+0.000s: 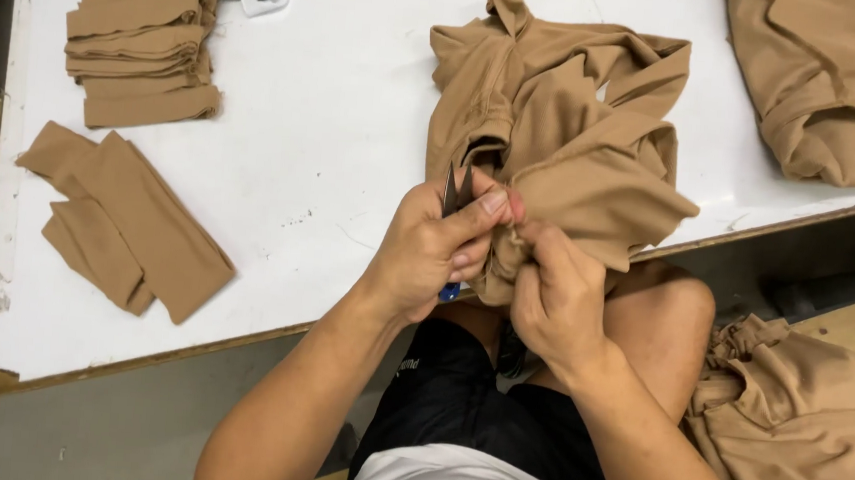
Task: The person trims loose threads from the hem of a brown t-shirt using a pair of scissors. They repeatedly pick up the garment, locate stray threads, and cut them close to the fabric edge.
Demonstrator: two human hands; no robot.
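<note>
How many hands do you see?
2. The left hand grips small thread snips at the table edge; the right hand beside it pinches the tan garment.

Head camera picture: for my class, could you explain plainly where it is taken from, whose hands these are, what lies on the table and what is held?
The camera sits on a person's head and looks down at their own two bare hands. The left hand grips small metal thread snips with a blue end. The right hand pinches the edge of a crumpled tan stretch-fabric garment, which lies on the white table. Also there: a stack of folded tan pieces, loose flat tan pieces and another tan heap.
</note>
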